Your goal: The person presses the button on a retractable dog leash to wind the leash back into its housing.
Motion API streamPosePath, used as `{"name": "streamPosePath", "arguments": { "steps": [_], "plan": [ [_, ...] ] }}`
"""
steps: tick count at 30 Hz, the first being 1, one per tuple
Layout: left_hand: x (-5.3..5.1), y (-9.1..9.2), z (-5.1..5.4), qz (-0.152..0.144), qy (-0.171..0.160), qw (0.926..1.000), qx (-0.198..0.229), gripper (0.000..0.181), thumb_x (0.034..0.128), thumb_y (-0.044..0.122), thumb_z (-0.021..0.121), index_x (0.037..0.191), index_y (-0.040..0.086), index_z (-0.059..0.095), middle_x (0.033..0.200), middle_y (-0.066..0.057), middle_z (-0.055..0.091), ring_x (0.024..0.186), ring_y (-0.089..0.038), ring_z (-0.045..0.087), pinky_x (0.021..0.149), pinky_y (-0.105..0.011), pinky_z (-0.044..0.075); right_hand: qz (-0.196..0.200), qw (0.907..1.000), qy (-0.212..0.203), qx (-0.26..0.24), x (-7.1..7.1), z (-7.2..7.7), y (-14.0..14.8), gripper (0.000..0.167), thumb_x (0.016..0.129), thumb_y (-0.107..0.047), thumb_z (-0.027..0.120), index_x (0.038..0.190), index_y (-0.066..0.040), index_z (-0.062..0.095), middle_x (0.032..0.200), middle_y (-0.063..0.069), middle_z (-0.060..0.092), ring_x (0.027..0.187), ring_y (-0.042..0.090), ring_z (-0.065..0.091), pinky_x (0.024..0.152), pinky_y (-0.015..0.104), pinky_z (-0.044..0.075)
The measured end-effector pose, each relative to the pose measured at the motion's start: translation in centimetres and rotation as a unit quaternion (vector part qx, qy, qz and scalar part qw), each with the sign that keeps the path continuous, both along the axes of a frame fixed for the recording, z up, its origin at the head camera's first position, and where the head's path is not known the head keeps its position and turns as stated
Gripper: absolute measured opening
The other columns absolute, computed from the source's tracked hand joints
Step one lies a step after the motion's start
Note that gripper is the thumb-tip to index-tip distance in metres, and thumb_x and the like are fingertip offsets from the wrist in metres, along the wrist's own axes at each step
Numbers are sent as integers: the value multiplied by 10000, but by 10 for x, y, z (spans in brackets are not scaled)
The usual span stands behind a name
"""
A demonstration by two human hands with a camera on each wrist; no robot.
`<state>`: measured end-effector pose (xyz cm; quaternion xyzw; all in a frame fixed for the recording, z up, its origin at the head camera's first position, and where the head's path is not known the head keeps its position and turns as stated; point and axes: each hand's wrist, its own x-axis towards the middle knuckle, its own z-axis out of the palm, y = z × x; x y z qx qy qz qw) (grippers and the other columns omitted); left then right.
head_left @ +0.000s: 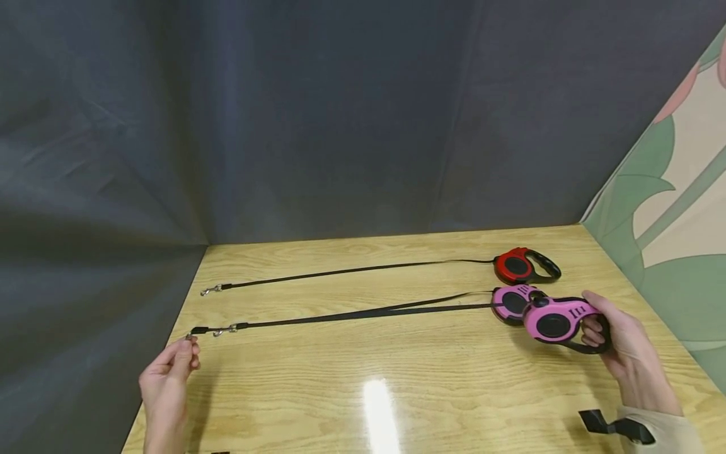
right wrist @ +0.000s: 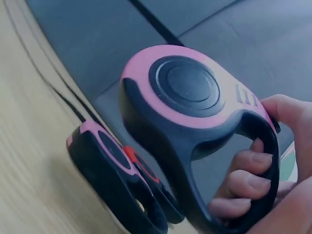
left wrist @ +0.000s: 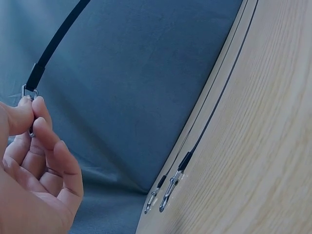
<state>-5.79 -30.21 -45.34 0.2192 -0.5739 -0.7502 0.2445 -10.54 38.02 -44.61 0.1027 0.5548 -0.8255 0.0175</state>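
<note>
My right hand [head_left: 621, 340] grips the black loop handle of a pink retractable dog leash [head_left: 553, 323], held above the table; in the right wrist view several fingers curl through the handle [right wrist: 275, 161]. Its black strap [head_left: 397, 311] stretches left across the table to my left hand [head_left: 170, 372], which pinches the metal clip [left wrist: 32, 109] at its end between thumb and fingers. A second pink leash [head_left: 510, 302] lies on the table just behind the held one, partly hidden by it, its strap drawn out to a metal clip [head_left: 225, 330].
Farther back lies a red retractable leash [head_left: 514, 267] with its strap pulled out left to a clip [head_left: 211, 289]. The wooden table [head_left: 317, 378] meets a dark cloth [head_left: 340, 126] at the back and left. A flower-patterned wall [head_left: 680, 265] stands at right.
</note>
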Motion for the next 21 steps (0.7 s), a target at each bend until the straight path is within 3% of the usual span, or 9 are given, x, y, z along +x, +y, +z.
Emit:
{"name": "streamPosePath", "arguments": {
  "steps": [5, 12, 21],
  "plan": [
    [0, 1, 1, 78, -98, 9994, -323, 233, 1037, 12, 657, 851, -1, 797, 798, 60, 768, 639, -55, 619, 617, -157, 521, -42, 9991, 402, -95, 0, -3, -1, 390, 1119, -86, 487, 789, -118, 692, 662, -42, 567, 644, 237, 220, 628, 366, 166],
    [-2, 1, 0, 24, -342, 9980, -535, 223, 1037, 31, 668, 864, 52, 806, 802, 80, 763, 630, -61, 605, 630, -159, 515, -70, 9963, 806, -300, 0, -9, -3, 354, 1086, 57, 477, 828, -71, 682, 709, -12, 607, 613, 214, 370, 594, 300, 415],
    [-1, 1, -2, 24, -437, 9971, -615, 213, 1037, 47, 675, 880, 72, 816, 777, 77, 756, 623, -65, 595, 637, -158, 515, -184, 9936, 1045, -387, 1, -10, -7, 341, 1081, 74, 483, 826, -46, 675, 722, -6, 593, 619, 218, 365, 600, 300, 423]
  ]
}}
